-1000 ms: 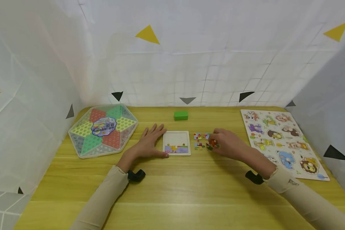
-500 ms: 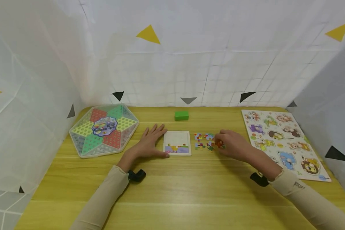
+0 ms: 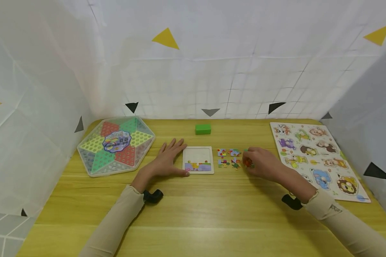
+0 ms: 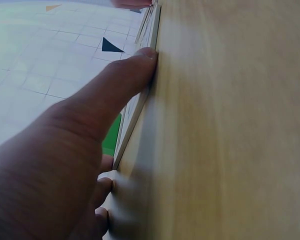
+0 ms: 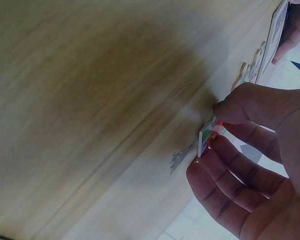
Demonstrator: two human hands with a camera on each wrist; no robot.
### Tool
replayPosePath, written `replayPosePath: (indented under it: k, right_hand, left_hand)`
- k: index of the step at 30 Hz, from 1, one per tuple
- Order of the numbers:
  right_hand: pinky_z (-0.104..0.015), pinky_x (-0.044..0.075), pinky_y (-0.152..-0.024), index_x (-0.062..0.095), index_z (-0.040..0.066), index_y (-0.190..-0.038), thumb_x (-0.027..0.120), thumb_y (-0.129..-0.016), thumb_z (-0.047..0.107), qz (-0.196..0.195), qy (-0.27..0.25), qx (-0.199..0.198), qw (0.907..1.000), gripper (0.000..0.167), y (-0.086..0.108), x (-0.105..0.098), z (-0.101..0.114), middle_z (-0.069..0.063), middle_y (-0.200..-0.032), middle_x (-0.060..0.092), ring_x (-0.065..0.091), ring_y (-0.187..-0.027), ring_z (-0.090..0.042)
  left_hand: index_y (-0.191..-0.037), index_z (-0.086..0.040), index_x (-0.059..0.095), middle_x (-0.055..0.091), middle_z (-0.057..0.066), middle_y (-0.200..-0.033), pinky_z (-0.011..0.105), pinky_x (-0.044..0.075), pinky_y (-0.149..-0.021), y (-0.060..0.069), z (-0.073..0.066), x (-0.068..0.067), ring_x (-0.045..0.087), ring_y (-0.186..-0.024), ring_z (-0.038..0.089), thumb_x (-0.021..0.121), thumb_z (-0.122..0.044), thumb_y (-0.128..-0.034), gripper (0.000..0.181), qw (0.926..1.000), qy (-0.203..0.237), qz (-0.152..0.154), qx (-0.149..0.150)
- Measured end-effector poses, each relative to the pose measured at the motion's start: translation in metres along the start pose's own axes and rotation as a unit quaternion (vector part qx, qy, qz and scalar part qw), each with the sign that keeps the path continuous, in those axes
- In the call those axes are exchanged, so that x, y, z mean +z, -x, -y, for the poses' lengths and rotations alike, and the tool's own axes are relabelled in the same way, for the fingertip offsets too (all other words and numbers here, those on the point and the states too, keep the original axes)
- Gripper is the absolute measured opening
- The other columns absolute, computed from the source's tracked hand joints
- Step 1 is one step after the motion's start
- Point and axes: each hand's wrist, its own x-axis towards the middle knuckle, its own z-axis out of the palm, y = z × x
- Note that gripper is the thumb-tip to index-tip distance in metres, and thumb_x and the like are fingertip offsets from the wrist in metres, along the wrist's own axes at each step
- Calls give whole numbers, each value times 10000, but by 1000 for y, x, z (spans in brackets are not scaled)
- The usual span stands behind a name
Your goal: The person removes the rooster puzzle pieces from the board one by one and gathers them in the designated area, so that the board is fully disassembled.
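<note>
Left hand [image 3: 167, 160] lies with its fingers spread wide on the counter [image 3: 206, 214], thumb touching the near left corner of a pale puzzle tray [image 3: 196, 154] and a fingertip at its far left corner, so the hand spans the tray's left side. Nearly square, the tray lies flat with no clear long axis, its sides running straight away from the person. A printed strip [image 3: 197, 167] fills its near end, long axis left to right. Just behind the tray sits a green block [image 3: 203, 129], its length also running left to right. Close by the tray's right edge, four loose puzzle pieces [image 3: 234, 152] lie flat in two rows of two, knobs jutting at differing sides. Next to them, the right hand [image 3: 262, 164] pinches a red and green piece [image 5: 206, 136] between thumb and fingers; the right wrist view shows its edge slanting up towards the thumb tip, printed face turned away from the counter. Fingers cover much of it, so its full outline cannot be told. Farthest right, an animal puzzle board [image 3: 305, 127] lies flat, its long axis running away from the person and leaning left.
</note>
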Motion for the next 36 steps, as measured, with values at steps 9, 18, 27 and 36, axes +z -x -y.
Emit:
replayPosePath:
  k: [9,18,27,36]
  right_hand:
    - [-313,494,-618,669,126,-836,831,-737,12,50,34,51,10000,222,1,1,-1,0,-834,584,574,-719,-120]
    - [-308,484,-609,667,140,-830,828,-729,-16,63,56,11,10000,246,3,2,-2,3,-831,582,544,-709,-111]
    - [-335,501,-629,728,100,-925,785,-767,-24,-117,78,-168,9998,209,-5,-5,13,-33,-889,624,569,-745,-144]
    - [-354,496,-652,722,113,-949,776,-789,21,100,-23,-113,9999,192,-22,-5,32,-43,-930,626,546,-749,-150]
  left_hand:
    - [-1612,-161,223,70,21,-1678,512,-77,-1188,0,0,0,-53,-1525,268,744,-688,-764,1127,10000,-4,11,-21]
    - [-1612,-164,223,79,30,-1676,519,-71,-1188,0,0,0,-42,-1526,280,746,-699,-752,1140,10000,1,-6,-14]
    - [-1609,-153,234,87,43,-1675,524,-65,-1188,1,1,-1,-33,-1526,284,752,-683,-758,1128,10000,26,-52,-5]
    - [-1611,-157,225,80,42,-1676,522,-79,-1185,0,2,1,-40,-1526,280,748,-684,-762,1128,9999,50,-42,79]
